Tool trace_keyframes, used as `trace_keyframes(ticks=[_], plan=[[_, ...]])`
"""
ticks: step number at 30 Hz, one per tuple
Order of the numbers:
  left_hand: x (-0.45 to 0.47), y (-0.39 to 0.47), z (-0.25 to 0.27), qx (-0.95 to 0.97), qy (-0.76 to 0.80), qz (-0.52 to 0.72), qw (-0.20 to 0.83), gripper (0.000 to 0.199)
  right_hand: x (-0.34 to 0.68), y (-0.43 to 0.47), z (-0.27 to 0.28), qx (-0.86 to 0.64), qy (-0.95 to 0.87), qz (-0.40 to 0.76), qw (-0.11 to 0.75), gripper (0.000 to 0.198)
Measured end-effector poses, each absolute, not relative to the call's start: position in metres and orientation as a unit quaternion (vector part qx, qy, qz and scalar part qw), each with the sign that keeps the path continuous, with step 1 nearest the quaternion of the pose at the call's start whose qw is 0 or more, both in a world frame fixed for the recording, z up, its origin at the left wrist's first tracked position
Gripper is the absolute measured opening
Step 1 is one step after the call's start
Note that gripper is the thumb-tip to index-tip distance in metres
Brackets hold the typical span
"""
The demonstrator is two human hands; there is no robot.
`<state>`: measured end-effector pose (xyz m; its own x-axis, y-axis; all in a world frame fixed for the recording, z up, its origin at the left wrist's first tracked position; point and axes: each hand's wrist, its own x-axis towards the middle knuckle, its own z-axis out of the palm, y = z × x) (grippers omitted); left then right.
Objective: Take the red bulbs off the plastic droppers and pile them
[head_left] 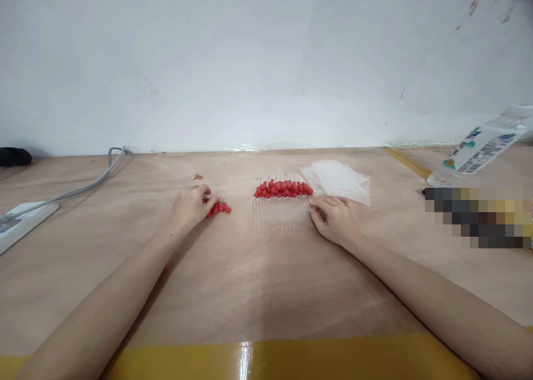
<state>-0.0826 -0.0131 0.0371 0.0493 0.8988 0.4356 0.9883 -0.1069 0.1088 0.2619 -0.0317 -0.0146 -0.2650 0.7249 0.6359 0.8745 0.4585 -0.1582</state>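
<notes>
1. Left hand (189,206) is resting with thumb and fingers drawn narrow; whether they are pinching anything, one cannot tell. Right hand (339,219) is curling loosely; its grip, if any, is not showing clearly.
2. Table (266,291): its wooden surface is extending beneath and between both hands.
3. Bottle (478,152), clear and labelled: it is leaning well to the right of the right hand and beyond it.
4. Clear slender tubes (283,216): they are lying side by side between the hands, their long axes running away from the person; their right edge is meeting the right hand's fingertips, so this hand is the nearer.
5. White sheets (333,177): these are overlapping just beyond the right hand.
6. Row of red pieces (283,189): it is crossing the tubes from left to right, just leftward of the right hand and well rightward of the left.
7. Loose red pieces (220,207): they are clustering at the left hand's fingertips, spreading to its right.
</notes>
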Motion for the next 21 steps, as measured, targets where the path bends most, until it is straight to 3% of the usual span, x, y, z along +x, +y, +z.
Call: trace_keyframes(ticks=[6,11,14,18,21], plan=[[-0.079,-0.015,0.037,-0.708,-0.661,-0.203,0.144,0.034,0.262,-0.032,-0.015,-0.514,-0.794,-0.105,0.307,0.018],[-0.082,-0.018,0.062,-0.681,-0.641,-0.31,0.17,0.032,0.263,-0.032,-0.014,-0.53,-0.785,-0.088,0.31,0.024],[-0.098,-0.036,0.083,-0.681,-0.639,-0.33,0.136,0.029,0.263,-0.031,-0.014,-0.534,-0.779,-0.089,0.317,0.023],[-0.141,-0.081,0.089,-0.779,-0.616,-0.095,-0.059,0.028,0.263,-0.029,-0.015,-0.53,-0.776,-0.103,0.326,0.024],[-0.167,-0.114,0.075,-0.737,-0.665,-0.034,-0.113,0.039,0.263,-0.029,-0.015,-0.526,-0.777,-0.109,0.328,0.025]])
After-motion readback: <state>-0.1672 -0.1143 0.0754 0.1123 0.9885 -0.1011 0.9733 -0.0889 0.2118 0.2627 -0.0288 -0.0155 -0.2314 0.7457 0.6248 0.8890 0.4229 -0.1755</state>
